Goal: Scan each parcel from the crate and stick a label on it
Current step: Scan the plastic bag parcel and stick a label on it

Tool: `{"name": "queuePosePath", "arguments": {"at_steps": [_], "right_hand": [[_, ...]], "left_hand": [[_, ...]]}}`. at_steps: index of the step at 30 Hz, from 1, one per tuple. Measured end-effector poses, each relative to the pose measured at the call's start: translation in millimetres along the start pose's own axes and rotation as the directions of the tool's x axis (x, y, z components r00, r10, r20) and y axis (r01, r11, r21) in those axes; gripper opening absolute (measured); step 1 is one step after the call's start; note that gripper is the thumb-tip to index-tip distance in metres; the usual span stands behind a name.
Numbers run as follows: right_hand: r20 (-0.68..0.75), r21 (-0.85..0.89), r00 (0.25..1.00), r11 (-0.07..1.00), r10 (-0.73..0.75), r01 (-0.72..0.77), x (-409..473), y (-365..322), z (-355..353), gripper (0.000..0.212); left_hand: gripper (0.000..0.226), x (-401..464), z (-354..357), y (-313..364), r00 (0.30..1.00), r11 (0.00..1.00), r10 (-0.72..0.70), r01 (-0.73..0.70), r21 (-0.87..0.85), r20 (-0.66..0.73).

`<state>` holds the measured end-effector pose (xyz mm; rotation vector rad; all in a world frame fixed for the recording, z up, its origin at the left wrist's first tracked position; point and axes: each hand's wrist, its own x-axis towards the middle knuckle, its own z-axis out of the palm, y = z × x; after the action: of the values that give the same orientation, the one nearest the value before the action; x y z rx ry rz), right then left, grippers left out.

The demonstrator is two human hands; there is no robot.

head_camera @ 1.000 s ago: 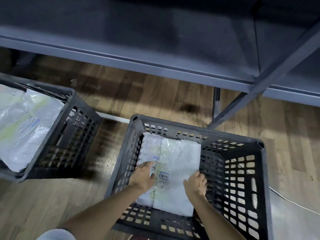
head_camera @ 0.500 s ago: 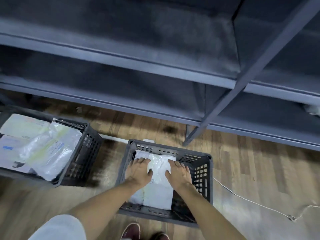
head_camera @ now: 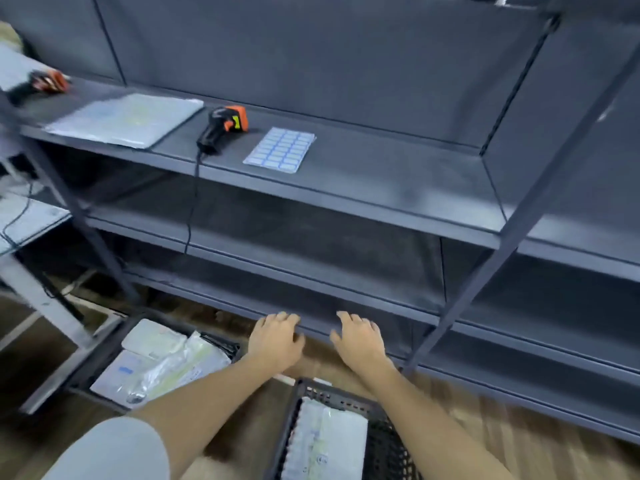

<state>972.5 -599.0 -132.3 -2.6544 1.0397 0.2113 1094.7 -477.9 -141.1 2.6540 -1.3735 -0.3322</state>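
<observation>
My left hand (head_camera: 275,339) and my right hand (head_camera: 360,342) hover empty in front of the lowest shelf, fingers relaxed, above the floor. Below them a dark plastic crate (head_camera: 311,393) holds a white plastic-wrapped parcel (head_camera: 325,445). A second crate (head_camera: 104,344) at the lower left holds several white parcels (head_camera: 156,365). On the upper shelf lie a black and orange barcode scanner (head_camera: 225,128) with its cable hanging down, a sheet of blue-edged labels (head_camera: 280,149), and a flat parcel (head_camera: 128,119) to the scanner's left.
The dark grey metal shelving (head_camera: 346,202) fills the view, with a slanted upright post (head_camera: 519,220) on the right. Another orange scanner (head_camera: 45,83) lies at the far left. A white table leg (head_camera: 38,299) and cables stand at the left. The floor is wood.
Both hands have left the parcel in the crate and risen, empty, to shelf height. The view has lifted from the crates to the shelves, bringing scanner and labels into sight.
</observation>
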Motion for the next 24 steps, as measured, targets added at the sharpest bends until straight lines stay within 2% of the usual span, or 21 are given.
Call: {"name": "queuePosePath", "arguments": {"at_steps": [6,15,24], "right_hand": [[-0.147,-0.032,0.982,0.993,-0.121,0.118,20.8,-108.7,-66.0,0.043],[-0.297,-0.05,0.936,0.982,-0.186,0.179,51.7,-308.3,-105.3,0.045],[-0.304,-0.108,0.923,0.971,-0.237,0.213,81.1,-438.5,-111.2,0.043]], "left_hand": [[0.043,-3.9,-94.6,-80.8,0.99,0.999,-0.053,0.052,-0.01,-0.13],[0.043,-35.5,-211.1,-262.9,0.963,0.995,-0.097,0.088,-0.046,-0.253],[0.042,-53.1,-266.2,-393.8,0.932,0.984,-0.179,0.162,-0.08,-0.314]]}}
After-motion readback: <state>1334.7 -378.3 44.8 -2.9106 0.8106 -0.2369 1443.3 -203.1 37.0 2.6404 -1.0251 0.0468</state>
